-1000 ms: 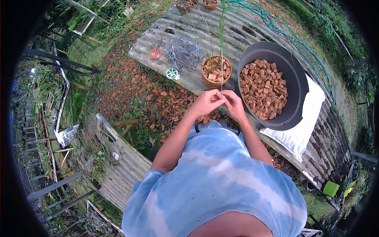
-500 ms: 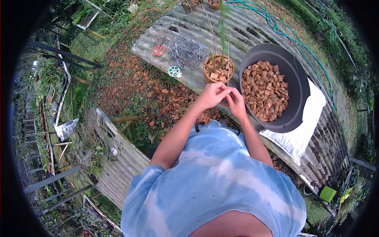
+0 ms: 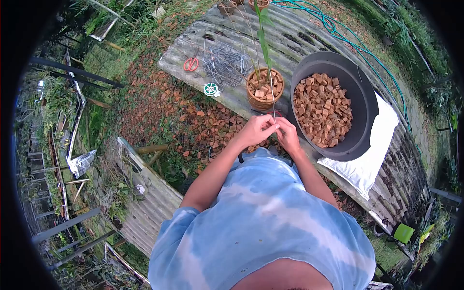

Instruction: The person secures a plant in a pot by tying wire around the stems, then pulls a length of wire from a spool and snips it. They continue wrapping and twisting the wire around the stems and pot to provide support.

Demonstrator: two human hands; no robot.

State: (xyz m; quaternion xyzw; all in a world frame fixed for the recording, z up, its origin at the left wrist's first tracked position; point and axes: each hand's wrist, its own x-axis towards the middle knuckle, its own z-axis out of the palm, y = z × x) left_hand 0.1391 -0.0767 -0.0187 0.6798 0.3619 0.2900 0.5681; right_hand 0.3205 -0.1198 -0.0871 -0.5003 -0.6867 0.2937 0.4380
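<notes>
Pinching a thin wire (image 3: 273,104), left hand (image 3: 256,129) and right hand (image 3: 288,135) together, near clay pot (image 3: 264,88)

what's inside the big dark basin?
The basin holds reddish-brown chunks, piled toward its near side. Its bottom beneath them is hidden. A white sack lies under it.
</notes>
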